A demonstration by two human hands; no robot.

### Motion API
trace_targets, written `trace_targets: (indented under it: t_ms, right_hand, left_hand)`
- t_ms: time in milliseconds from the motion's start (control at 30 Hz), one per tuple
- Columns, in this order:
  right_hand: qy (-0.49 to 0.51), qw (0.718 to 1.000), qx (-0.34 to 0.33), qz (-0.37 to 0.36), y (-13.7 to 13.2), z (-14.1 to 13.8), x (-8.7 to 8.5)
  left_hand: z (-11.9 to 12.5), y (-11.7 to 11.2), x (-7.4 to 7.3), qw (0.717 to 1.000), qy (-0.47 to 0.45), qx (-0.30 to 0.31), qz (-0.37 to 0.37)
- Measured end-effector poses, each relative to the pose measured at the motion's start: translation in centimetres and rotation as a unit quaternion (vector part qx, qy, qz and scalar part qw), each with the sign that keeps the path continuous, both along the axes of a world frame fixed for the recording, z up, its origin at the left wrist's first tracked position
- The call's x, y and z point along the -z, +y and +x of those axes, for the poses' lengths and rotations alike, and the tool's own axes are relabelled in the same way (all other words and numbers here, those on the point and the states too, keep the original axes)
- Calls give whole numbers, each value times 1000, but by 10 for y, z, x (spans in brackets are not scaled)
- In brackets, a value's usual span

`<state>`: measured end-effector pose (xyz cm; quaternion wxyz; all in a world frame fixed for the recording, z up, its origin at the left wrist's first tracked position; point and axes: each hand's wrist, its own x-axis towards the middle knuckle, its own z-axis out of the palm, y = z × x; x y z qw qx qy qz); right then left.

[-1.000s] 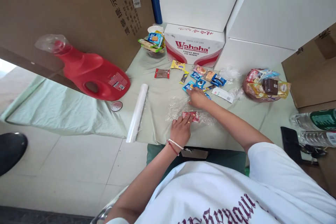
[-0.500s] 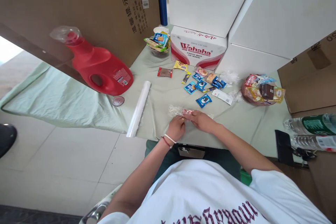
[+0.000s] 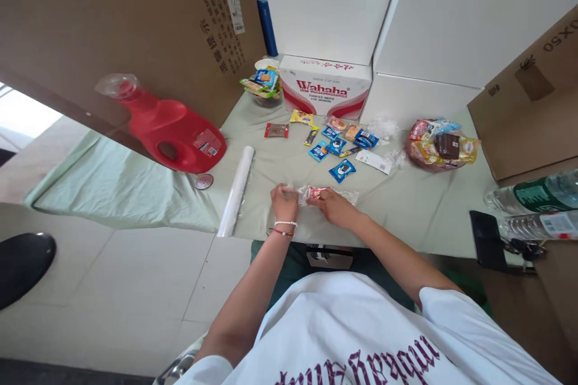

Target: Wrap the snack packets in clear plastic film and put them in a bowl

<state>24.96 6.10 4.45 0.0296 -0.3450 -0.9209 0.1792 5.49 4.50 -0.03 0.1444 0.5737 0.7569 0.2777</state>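
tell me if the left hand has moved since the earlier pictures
Yes, leftward: the left hand is now closer to the white roll than it was in both earlier pictures.

Reads "Wahaha" and "PURIFIED WATER FOR DRINKING" on the white-and-red box (image 3: pixel 323 89). Shows "温馨提示" on the left carton (image 3: pixel 139 18) and "X50" on the right carton (image 3: pixel 515 123).

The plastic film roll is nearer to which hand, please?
Left. The left hand is right of the plastic film roll; the right hand is farther right, at the red snack packet.
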Motion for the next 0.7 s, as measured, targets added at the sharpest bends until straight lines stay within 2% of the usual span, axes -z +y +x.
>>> trace_targets:
  t_ms: [133, 267, 367, 400, 467, 533, 567, 600, 700]
  right_hand:
    - [18, 1000, 8, -16, -5, -2, 0]
    - [72, 997, 7, -11, -18, 10, 4]
    - [148, 987, -33, -45, -25, 33, 6]
    - [172, 984, -4, -51, -27, 41, 7]
    - [194, 969, 149, -22, -27, 55, 10]
    - [169, 930, 325, 37, -27, 64, 14]
    - [146, 914, 373, 55, -26, 67, 16]
    - [125, 910, 392, 59, -26, 68, 17]
    - [120, 920, 372, 21, -23, 66, 13]
  left_hand:
    - [29, -10, -16, 996, -74, 36, 23]
    - [52, -30, -31, 985, -104, 130, 46]
    - [56, -41, -29, 971, -66, 219, 66]
    - [55, -44, -26, 966, -42, 244, 70]
    - [52, -47, -17, 960, 6, 269, 74]
    - [51, -50, -7, 958, 40, 273, 77]
    - [51, -51, -2, 957, 50, 273, 81]
    - [51, -52, 2, 957, 57, 272, 86]
    - [51, -53, 8, 954, 64, 272, 105]
